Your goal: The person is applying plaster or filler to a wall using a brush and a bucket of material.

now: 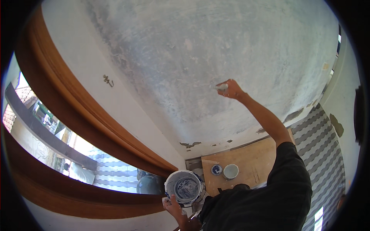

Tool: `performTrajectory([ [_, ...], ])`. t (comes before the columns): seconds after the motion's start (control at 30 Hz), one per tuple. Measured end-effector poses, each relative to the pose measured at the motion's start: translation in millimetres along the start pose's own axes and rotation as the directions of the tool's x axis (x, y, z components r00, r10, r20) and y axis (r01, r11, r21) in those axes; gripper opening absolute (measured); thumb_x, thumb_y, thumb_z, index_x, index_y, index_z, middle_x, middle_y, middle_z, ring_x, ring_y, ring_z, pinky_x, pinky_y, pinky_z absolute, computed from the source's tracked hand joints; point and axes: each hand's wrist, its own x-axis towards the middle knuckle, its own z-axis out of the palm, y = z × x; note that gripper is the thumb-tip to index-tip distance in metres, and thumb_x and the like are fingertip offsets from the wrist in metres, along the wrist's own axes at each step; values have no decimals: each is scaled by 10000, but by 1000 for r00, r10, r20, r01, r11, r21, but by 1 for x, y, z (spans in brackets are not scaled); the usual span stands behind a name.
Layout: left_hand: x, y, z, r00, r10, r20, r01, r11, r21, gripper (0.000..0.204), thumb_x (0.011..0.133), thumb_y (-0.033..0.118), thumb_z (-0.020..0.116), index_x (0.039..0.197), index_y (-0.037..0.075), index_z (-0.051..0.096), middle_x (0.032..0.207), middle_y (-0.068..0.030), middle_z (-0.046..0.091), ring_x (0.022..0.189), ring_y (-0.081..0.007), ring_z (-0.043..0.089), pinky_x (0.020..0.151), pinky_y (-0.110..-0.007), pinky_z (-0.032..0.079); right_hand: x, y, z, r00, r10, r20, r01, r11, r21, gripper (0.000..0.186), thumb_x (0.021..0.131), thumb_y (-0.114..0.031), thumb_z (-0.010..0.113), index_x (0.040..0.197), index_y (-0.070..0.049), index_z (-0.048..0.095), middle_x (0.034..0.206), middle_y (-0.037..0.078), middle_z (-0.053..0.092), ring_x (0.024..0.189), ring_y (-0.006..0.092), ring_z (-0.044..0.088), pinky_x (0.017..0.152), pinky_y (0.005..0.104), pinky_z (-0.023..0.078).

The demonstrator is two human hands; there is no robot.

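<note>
Here, a blotchy grey wall [185, 50] rises above a wave-patterned floor [322, 154].

Right arm [274, 125]: extended away from the torso [256, 210], elbow slightly bent, forearm [259, 112] angled toward the upper left. Right hand [232, 89]: fingers curled in a grip, directed left. Left hand [173, 208]: held low beside the torso, thumb raised, whitish smears on fingers.

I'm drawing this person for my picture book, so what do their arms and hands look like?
The right arm has a loose black sleeve ending near the elbow, with a bare forearm below. The right hand and left hand wear no gloves. Whitish smears mark the left fingers.
</note>
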Motion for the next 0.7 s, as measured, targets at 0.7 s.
performTrajectory([
  [0.7,-19,23,44,994,105,-12,-102,981,165,279,793,79,653,683,57,397,687,15,368,645,-90,356,572,-275,322,156,-138,23,796,-598,-97,585,800,-132,247,807,-354,637,804,-117,704,783,127,670,735,337,640,623,426,505],
])
